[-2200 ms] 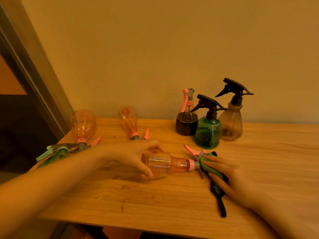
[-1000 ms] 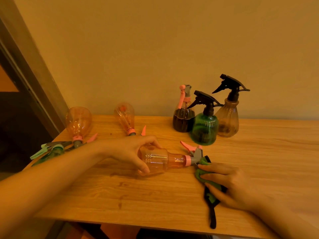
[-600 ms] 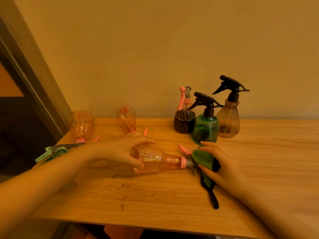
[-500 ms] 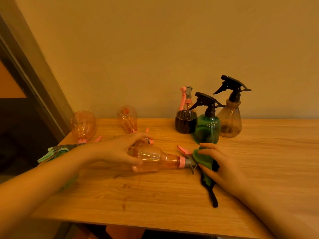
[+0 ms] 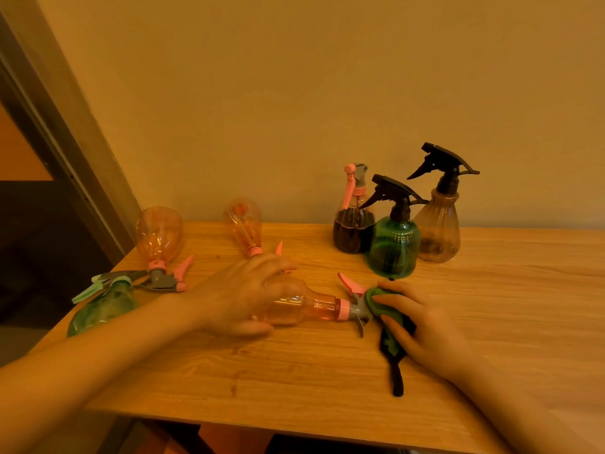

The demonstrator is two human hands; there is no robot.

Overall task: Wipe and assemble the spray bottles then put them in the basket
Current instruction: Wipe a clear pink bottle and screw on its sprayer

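We hold the pink bottle (image 5: pixel 301 306) lying on the surface (image 5: pixel 327 371), left hand (image 5: pixel 239 299) fingers curled round its body. Its long axis runs toward our right hand (image 5: pixel 422 326), whose fingers pinch the green cloth (image 5: pixel 381 301) against the nozzle end

Seven spray bottles are counted on one wooden table (image 5: pixel 491 306): three pink ones lying down (image 5: pixel 159 235) (image 5: pixel 243 224) (image 5: pixel 304 306), one green one lying down (image 5: pixel 103 304), and three upright, of which one is dark (image 5: pixel 353 229), one green (image 5: pixel 393 249) and one brownish (image 5: pixel 438 229). One green cloth (image 5: pixel 384 301) and two hands (image 5: pixel 242 298) (image 5: pixel 425 326) are also recorded.
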